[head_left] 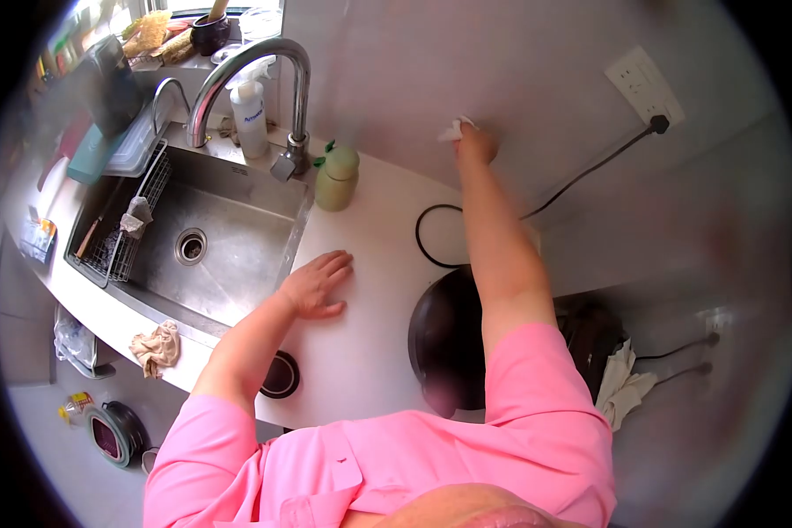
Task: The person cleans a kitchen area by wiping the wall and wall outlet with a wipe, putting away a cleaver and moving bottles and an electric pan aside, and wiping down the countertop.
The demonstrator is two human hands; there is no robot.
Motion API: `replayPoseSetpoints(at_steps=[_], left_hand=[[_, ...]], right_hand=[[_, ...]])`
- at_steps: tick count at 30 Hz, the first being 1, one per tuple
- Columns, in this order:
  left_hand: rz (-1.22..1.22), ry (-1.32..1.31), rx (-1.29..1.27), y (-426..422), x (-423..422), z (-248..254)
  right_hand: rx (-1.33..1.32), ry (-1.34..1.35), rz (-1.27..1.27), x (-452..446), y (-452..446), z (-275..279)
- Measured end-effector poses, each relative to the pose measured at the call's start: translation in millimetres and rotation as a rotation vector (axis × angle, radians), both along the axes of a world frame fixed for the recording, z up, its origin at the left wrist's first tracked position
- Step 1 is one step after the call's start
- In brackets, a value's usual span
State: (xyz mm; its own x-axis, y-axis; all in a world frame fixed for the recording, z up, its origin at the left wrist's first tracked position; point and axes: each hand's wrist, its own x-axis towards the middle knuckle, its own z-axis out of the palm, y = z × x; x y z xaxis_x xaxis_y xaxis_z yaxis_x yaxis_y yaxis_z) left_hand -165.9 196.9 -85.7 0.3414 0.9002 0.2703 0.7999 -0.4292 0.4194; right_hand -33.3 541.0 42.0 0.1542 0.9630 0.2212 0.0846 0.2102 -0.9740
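My right hand [477, 143] is stretched far forward against the grey wall [396, 79], its fingers closed on a white cloth [454, 130] pressed to the surface. Part of that hand is blurred, and the cloth is mostly covered by it. On the white countertop [370, 352], my left hand [317, 283] lies flat with fingers apart, holding nothing, just right of the steel sink [238, 255]. A green bottle [336, 179] with a leaf-shaped top stands beyond the left hand. Beneath my right arm sits a dark round appliance [449, 339], partly hidden.
A curved faucet [301, 97] and a white spray bottle [250, 119] stand behind the sink. From the wall socket [644, 84] a black cord [590, 170] runs behind my right arm. A crumpled beige rag [156, 348] lies at the counter's front edge, near a round black-rimmed object [280, 376].
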Motion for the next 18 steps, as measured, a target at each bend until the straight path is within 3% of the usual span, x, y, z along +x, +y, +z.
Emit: replayPoseSetpoints(at_steps=[1, 2, 4, 5, 8, 10, 11, 13, 15, 17, 18], left_hand=[[-0.009, -0.001, 0.004, 1, -1, 1], [-0.008, -0.002, 0.003, 1, -1, 1], [0.006, 0.015, -0.012, 1, 1, 4], [0.005, 0.013, -0.012, 1, 1, 5], [0.015, 0.009, -0.033, 0, 2, 8], [0.017, 0.016, -0.04, -1, 1, 10], [0.016, 0.012, -0.042, -1, 2, 9], [0.016, 0.001, -0.054, 0, 1, 8], [0.02, 0.012, -0.041, 1, 1, 6], [0.027, 0.018, -0.031, 1, 2, 2], [0.019, 0.013, -0.026, 0, 2, 0]], right_hand=[[-0.155, -0.025, 0.031, -2, -29, 20], [0.399, -0.409, -0.037, 2, -11, 17], [0.714, -0.551, 0.046, 8, 31, 33], [0.469, -0.311, 0.189, 2, 27, 76], [0.634, -0.59, 0.202, 0, 16, 149], [0.103, -0.47, 0.276, -6, 5, 161], [0.1, -0.473, 0.276, -7, 8, 145], [0.0, -0.127, 0.186, -6, 17, 92], [-0.153, -0.214, 0.153, 9, 18, 53], [-0.203, -0.017, 0.123, 23, 18, -7], [-0.363, -0.278, 0.073, 36, 15, -33]])
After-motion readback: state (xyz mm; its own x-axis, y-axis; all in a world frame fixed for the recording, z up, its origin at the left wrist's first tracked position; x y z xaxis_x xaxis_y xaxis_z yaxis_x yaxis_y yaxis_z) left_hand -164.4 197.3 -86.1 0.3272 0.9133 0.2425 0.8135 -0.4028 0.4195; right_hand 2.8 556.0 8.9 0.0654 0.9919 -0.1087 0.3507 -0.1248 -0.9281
